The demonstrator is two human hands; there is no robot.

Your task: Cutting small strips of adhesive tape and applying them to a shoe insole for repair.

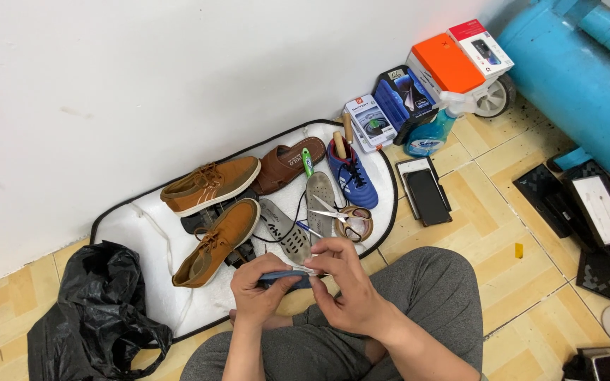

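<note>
on a white mat [142, 233] by the wall, the left hand [262, 293] and right hand [347, 286] pinch a blue insole [284, 278] over the lap; a loose grip could drop it onto the scissors [333, 212].

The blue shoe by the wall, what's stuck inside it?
Two wooden handles stick up out of the blue shoe, which has black laces. Their lower ends are hidden inside the shoe, so what kind of tools they are cannot be seen.

White wall [107, 70], tan tiled floor [503, 233]
</note>
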